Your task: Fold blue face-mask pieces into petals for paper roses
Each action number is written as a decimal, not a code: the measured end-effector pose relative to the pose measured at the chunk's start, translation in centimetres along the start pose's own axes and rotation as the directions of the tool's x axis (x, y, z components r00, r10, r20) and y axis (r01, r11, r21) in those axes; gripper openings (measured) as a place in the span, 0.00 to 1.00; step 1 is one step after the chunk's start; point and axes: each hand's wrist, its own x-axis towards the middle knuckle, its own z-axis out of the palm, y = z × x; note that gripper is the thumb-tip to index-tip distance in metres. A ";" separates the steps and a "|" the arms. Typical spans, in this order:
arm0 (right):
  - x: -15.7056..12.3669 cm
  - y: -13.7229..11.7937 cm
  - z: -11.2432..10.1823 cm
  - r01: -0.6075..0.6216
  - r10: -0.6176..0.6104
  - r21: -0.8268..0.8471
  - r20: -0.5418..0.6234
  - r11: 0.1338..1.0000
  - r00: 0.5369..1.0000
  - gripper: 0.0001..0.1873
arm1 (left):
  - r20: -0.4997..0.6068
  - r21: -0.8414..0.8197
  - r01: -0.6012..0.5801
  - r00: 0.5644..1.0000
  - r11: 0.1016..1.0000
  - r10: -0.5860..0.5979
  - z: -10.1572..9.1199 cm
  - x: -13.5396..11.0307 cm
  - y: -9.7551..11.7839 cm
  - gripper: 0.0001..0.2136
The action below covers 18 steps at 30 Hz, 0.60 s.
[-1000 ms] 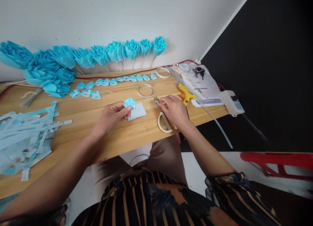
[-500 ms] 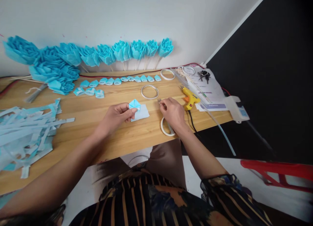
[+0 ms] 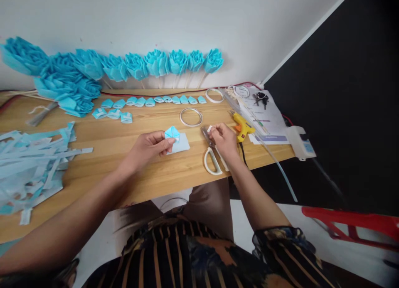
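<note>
My left hand (image 3: 152,146) pinches a folded blue petal (image 3: 172,132) of soft sheet material between thumb and fingers. Just under it, on the table, lies a pale blue square sheet (image 3: 182,143). Over to the right, my right hand (image 3: 223,139) is closed with a small white scrap (image 3: 210,129) at its fingertips. A pair of scissors with white handles (image 3: 212,162) rests on the table beneath this hand, which partly covers it. Close by are a tape roll (image 3: 191,117) and a yellow glue gun (image 3: 243,128).
Folded blue petals (image 3: 140,102) lie in rows behind my hands. Blue flowers on sticks (image 3: 156,63) lean against the wall. Cut strips (image 3: 34,163) are heaped at left. Papers (image 3: 271,113), keys (image 3: 261,99) and a second tape roll (image 3: 215,95) sit at the back right.
My right hand has shifted slightly right and away from the scissors' blades, uncovering more of the scissors. A white scrap now shows at its fingertips. The left hand keeps hold of the petal.
</note>
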 end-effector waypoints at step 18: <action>-1.6 -6.9 1.3 0.943 -0.961 -0.218 0.064 0.250 0.269 0.15 | 0.153 0.006 0.041 0.987 0.999 -0.041 0.2 -0.4 0.4 0.18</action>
